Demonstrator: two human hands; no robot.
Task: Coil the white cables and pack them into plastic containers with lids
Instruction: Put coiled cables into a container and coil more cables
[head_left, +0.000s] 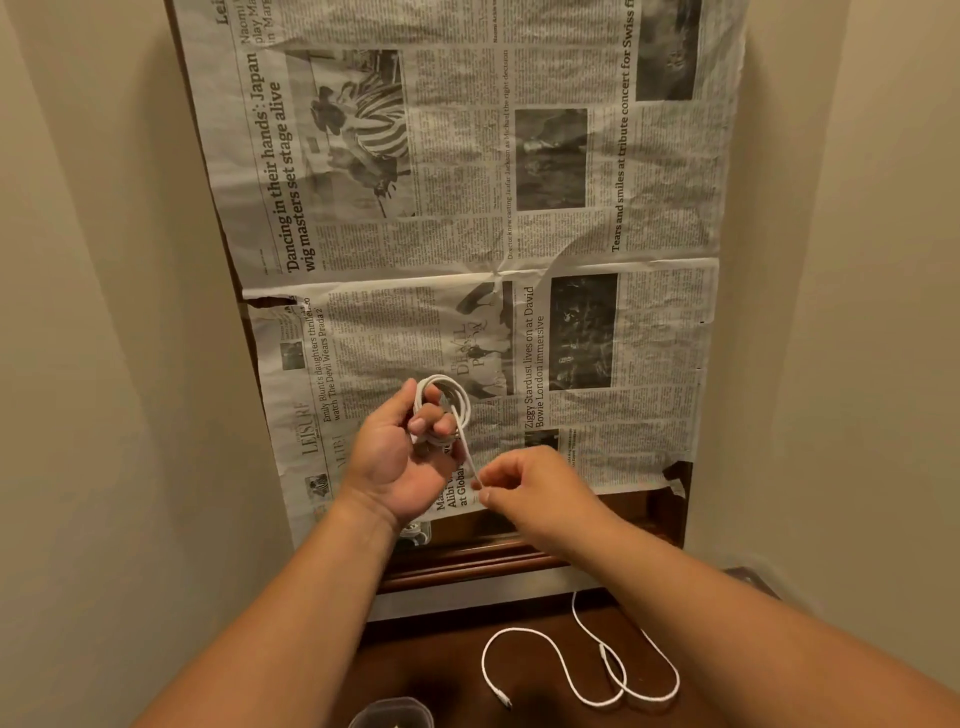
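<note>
My left hand (397, 454) grips a coiled white cable (445, 397), with the loops wound round its curled fingers above the newspaper. A loose end of that cable runs down to my right hand (524, 483), which pinches it between thumb and fingertips. A second white cable (571, 670) lies uncoiled in loose curves on the dark wooden surface near me. The rim of a clear plastic container (392, 713) shows at the bottom edge, and part of another clear container (415, 535) peeks out under my left wrist.
A sheet of newspaper (467, 208) covers a brown wooden table (519, 525) between two beige walls. A wooden ledge (467, 566) crosses below the paper. A dim object (748, 577) sits at the right wall.
</note>
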